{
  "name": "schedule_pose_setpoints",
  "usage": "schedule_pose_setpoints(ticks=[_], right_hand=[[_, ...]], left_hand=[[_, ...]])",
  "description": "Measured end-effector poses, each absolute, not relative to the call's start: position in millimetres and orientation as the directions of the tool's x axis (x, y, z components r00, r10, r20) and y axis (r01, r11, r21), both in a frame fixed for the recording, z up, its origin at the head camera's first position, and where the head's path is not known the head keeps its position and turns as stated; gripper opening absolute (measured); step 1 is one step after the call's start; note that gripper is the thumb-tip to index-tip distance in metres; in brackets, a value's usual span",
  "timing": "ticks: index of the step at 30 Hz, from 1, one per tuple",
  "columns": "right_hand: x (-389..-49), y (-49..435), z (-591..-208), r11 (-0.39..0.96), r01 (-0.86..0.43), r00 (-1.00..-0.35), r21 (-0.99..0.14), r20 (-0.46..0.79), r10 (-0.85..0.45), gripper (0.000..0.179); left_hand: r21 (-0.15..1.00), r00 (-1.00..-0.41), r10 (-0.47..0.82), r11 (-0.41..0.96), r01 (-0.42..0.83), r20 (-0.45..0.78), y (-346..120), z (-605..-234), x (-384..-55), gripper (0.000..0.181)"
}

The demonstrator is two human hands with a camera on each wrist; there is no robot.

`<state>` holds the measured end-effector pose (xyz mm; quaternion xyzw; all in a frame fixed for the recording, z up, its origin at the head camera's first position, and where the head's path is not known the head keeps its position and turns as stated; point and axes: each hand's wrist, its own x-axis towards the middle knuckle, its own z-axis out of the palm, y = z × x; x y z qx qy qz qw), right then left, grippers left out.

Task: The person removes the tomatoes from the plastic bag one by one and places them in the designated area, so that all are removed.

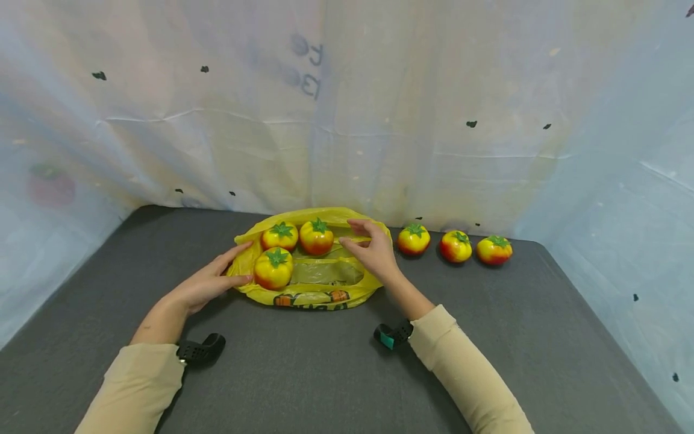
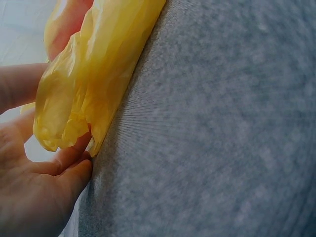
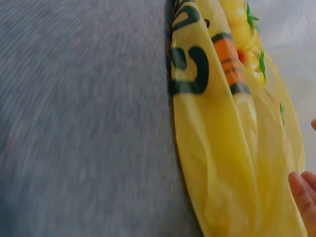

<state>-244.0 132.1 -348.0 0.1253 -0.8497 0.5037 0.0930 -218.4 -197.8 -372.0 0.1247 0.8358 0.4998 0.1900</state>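
A yellow plastic bag (image 1: 374, 288) lies spread on the table with its mouth facing up. Inside its left half sit three shiny yellow-red toy tomatoes with green leafy tops: the back left tomato (image 1: 279, 237), the back middle tomato (image 1: 317, 237) and the front tomato (image 1: 273, 269). My left hand (image 1: 208, 283) holds the bag's left rim, its thumb and fingers at the edge; the left wrist view shows crumpled plastic (image 2: 61, 108) between the digits. My right hand (image 1: 374, 250) hovers over the right part of the bag, thumb and fingers apart, nothing between them.
Three more toy tomatoes stand in a row right of the bag: the near one (image 1: 414, 240), the middle one (image 1: 455, 246) and the far right one (image 1: 494, 250). Pale sheeting (image 1: 390, 108) rises behind and beside the dark table (image 1: 303, 374).
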Motion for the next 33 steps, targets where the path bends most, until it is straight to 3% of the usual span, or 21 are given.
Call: schedule_pose_setpoints(ticks=[7, 19, 33], right_hand=[[-247.3, 112.7, -350.5, 0.474, -0.265, -0.964, -0.84, 0.237, -0.119, 0.051], [-253.9, 86.6, -353.8, 0.459, -0.086, -0.996, -0.884, 0.077, -0.039, 0.063], [-261.0, 74.2, -358.5, 0.512, -0.031, -0.999, -0.859, 0.048, 0.021, 0.072]], left_hand=[[0.879, -0.899, 0.395, 0.476, 0.025, -0.188, -196.3, -370.8, -217.2, 0.087], [0.884, -0.901, 0.39, 0.468, 0.018, -0.189, -193.0, -372.2, -216.2, 0.087], [0.879, -0.906, 0.378, 0.477, 0.011, -0.193, -188.3, -374.0, -217.0, 0.086]])
